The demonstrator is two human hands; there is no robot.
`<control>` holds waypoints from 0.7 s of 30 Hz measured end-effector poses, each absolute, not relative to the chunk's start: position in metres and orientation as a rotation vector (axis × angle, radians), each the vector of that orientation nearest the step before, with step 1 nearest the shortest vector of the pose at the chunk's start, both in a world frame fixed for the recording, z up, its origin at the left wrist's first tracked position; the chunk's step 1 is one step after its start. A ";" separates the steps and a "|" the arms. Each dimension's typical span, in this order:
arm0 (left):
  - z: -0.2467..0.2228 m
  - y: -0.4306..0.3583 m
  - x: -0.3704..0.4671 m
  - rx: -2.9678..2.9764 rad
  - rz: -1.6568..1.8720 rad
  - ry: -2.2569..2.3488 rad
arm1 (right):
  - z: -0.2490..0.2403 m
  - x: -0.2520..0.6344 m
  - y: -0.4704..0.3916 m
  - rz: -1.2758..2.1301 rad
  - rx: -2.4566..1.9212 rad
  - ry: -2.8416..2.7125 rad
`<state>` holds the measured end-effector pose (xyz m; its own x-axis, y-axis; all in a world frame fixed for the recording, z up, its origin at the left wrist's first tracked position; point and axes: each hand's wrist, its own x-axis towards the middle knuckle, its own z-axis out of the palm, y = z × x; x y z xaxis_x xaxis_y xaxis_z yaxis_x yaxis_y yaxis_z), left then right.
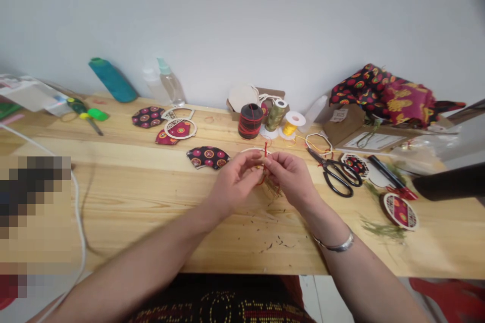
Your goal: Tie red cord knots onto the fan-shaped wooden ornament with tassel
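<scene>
A thin red cord [265,149] stands up between my fingertips, above the middle of the wooden table [151,222]. My right hand [291,175] pinches it between thumb and forefinger. From the other side, my left hand [239,175] closes its curved fingers and thumb at the cord; the exact grip is partly hidden. Strands of thread [276,190] hang below my hands. A pale-rimmed piece [248,151] shows partly behind them. Left of my left hand lies a dark patterned fan-shaped piece [208,156]. Black-handled scissors [329,163] rest to the right of my right hand.
Behind my hands stand a black-and-red thread spool [250,122], a green spool [276,115] and a yellow spool [292,125]. A cardboard box [343,133] with patterned fabric [379,93] is at right, near a round ornament [402,211]. A white cable [78,207] crosses the left side.
</scene>
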<state>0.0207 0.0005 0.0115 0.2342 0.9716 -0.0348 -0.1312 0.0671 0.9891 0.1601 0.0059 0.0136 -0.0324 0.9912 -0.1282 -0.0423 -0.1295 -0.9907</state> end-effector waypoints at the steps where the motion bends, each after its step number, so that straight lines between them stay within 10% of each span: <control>1: 0.013 0.000 0.022 1.134 1.018 0.938 | 0.014 0.160 0.006 1.334 -1.259 -1.153; 21: 0.012 0.003 0.018 1.098 0.914 1.049 | 0.011 0.161 0.007 1.310 -1.273 -1.194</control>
<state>0.0177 0.0030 0.0117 0.2604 0.9453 -0.1964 -0.0650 0.2201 0.9733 0.1606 0.0073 0.0109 -0.0382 0.9940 -0.1029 0.0106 -0.1025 -0.9947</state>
